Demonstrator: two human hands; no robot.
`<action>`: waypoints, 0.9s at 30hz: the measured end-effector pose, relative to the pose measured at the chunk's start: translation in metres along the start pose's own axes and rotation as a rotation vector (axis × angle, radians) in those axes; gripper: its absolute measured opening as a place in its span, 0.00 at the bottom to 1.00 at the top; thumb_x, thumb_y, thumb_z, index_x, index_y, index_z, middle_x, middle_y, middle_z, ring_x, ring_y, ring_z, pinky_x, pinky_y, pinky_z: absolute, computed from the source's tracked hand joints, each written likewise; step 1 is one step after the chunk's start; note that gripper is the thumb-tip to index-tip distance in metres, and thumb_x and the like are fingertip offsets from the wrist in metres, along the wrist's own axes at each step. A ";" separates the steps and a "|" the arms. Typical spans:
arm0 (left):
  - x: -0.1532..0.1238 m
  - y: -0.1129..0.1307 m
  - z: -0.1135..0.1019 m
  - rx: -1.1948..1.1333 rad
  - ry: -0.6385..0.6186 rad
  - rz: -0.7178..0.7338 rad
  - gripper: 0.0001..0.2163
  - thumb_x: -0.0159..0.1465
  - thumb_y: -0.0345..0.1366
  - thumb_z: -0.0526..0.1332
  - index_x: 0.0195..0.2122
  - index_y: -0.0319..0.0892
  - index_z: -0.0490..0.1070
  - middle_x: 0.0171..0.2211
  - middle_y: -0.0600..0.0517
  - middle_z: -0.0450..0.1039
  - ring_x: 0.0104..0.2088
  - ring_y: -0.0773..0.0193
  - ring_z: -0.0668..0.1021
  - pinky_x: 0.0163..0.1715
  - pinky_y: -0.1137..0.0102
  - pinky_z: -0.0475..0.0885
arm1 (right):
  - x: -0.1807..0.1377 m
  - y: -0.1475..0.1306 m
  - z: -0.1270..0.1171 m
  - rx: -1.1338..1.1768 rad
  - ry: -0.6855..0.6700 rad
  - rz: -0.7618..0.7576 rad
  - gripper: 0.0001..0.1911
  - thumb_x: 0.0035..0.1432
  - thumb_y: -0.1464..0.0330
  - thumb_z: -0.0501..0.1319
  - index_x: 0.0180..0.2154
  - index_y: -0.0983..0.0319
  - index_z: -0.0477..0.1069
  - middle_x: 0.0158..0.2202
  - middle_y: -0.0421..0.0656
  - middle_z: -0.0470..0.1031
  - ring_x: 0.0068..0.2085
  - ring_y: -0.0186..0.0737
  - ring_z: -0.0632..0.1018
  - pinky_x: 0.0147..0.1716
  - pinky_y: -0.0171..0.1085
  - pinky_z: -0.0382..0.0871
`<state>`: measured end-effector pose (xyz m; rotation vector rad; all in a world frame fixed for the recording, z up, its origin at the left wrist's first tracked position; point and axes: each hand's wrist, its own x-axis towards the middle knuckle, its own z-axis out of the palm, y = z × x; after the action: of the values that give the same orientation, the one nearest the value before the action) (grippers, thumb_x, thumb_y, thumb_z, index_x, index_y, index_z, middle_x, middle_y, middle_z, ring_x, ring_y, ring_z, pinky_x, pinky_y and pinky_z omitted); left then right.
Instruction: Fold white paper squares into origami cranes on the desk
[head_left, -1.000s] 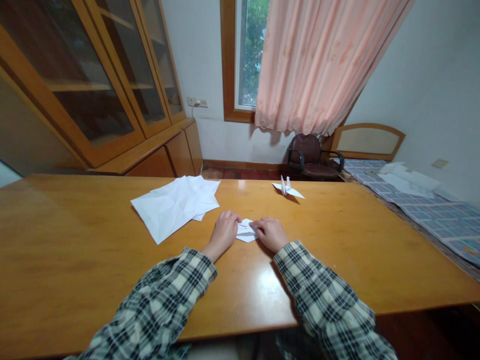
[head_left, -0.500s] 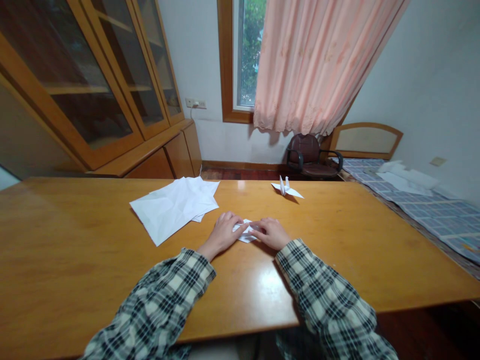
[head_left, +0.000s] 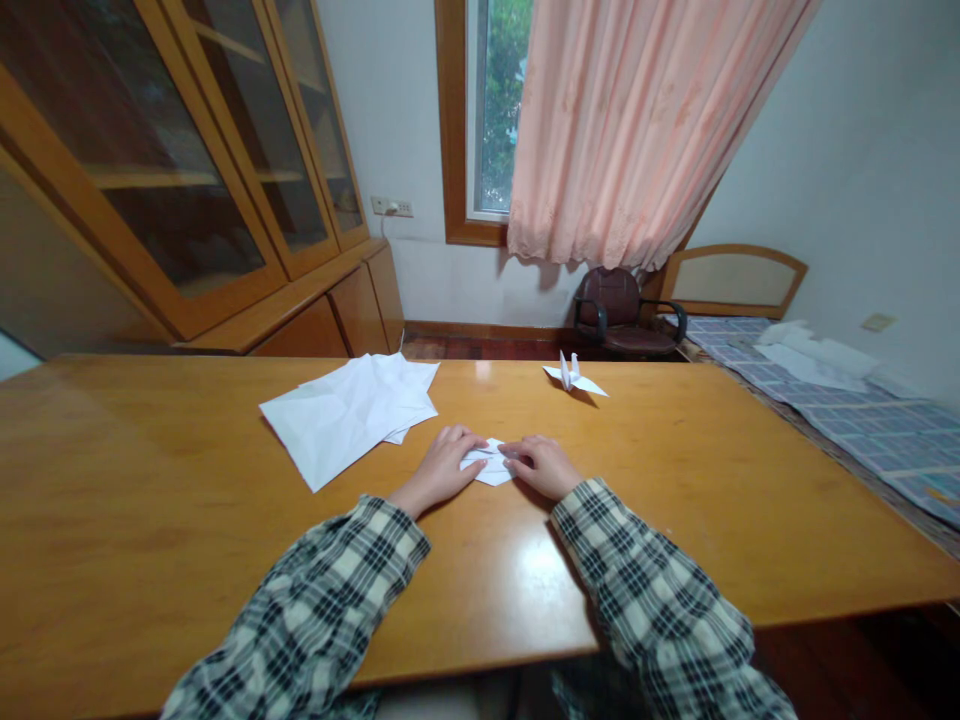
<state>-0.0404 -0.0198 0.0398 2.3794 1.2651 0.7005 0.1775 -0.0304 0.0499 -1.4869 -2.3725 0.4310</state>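
A small folded piece of white paper [head_left: 494, 467] lies on the wooden table between my hands. My left hand [head_left: 441, 468] grips its left side, thumb in front and fingers behind. On the right side, my right hand [head_left: 546, 467] holds the paper with bent fingers and thumb. The fingertips partly cover both of its ends, while its middle shows fold lines and a pointed near edge. Beyond my right hand stands a finished white paper crane [head_left: 570, 378] with its wings spread.
Several creased white sheets [head_left: 341, 420] lie in an overlapping pile at the table's far left of centre. The table's [head_left: 675, 480] far edge runs just behind the crane. A brown armchair [head_left: 615, 305], a bed [head_left: 847, 400] and a glass-door cabinet [head_left: 247, 200] stand beyond.
My left thumb and fingers have shifted slightly left, uncovering more of the folded paper's middle. My right hand has hardly moved.
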 end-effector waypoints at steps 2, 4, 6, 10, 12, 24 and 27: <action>0.000 0.000 0.000 0.002 0.005 0.000 0.11 0.61 0.39 0.58 0.44 0.45 0.70 0.41 0.50 0.65 0.45 0.57 0.67 0.48 0.61 0.64 | 0.000 0.000 0.001 0.000 0.001 0.002 0.16 0.60 0.63 0.57 0.48 0.56 0.73 0.32 0.42 0.75 0.36 0.39 0.71 0.38 0.36 0.58; 0.000 0.000 0.001 0.001 0.011 0.001 0.11 0.61 0.38 0.58 0.44 0.45 0.70 0.40 0.50 0.65 0.44 0.57 0.67 0.48 0.61 0.64 | 0.000 0.000 0.001 -0.008 0.005 0.001 0.15 0.60 0.63 0.57 0.48 0.56 0.73 0.32 0.42 0.75 0.36 0.39 0.71 0.38 0.36 0.58; 0.000 0.000 0.001 0.001 0.015 0.002 0.11 0.60 0.38 0.58 0.44 0.45 0.70 0.40 0.50 0.65 0.44 0.57 0.67 0.48 0.61 0.64 | -0.001 -0.001 0.000 -0.025 0.013 0.001 0.15 0.60 0.62 0.58 0.48 0.55 0.73 0.32 0.42 0.74 0.36 0.39 0.71 0.38 0.36 0.58; 0.000 0.000 0.002 0.007 0.019 0.002 0.11 0.60 0.38 0.59 0.44 0.45 0.70 0.40 0.50 0.65 0.44 0.57 0.67 0.47 0.61 0.64 | -0.001 -0.003 -0.001 -0.041 0.005 0.009 0.15 0.60 0.62 0.58 0.48 0.55 0.73 0.32 0.43 0.74 0.37 0.39 0.71 0.38 0.36 0.57; 0.000 0.000 0.002 0.007 0.019 0.004 0.11 0.60 0.38 0.59 0.44 0.45 0.70 0.40 0.50 0.65 0.44 0.57 0.67 0.47 0.61 0.64 | -0.001 -0.004 -0.001 -0.043 -0.001 0.011 0.15 0.60 0.62 0.58 0.48 0.55 0.73 0.33 0.43 0.74 0.37 0.39 0.71 0.38 0.36 0.57; 0.000 0.002 0.000 0.007 0.010 -0.006 0.11 0.60 0.37 0.59 0.44 0.46 0.71 0.41 0.50 0.66 0.45 0.57 0.67 0.48 0.61 0.64 | -0.002 -0.005 0.000 -0.015 0.029 0.013 0.15 0.59 0.62 0.58 0.47 0.56 0.74 0.33 0.43 0.75 0.37 0.40 0.71 0.39 0.37 0.57; 0.000 -0.001 0.001 0.014 0.007 -0.005 0.11 0.60 0.38 0.59 0.44 0.46 0.71 0.41 0.50 0.66 0.45 0.57 0.67 0.48 0.61 0.64 | -0.001 -0.004 0.001 -0.003 0.032 0.024 0.15 0.59 0.62 0.58 0.47 0.56 0.73 0.33 0.43 0.75 0.37 0.40 0.72 0.39 0.37 0.58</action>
<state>-0.0400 -0.0193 0.0388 2.3857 1.2824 0.7020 0.1742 -0.0335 0.0507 -1.5135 -2.3338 0.4059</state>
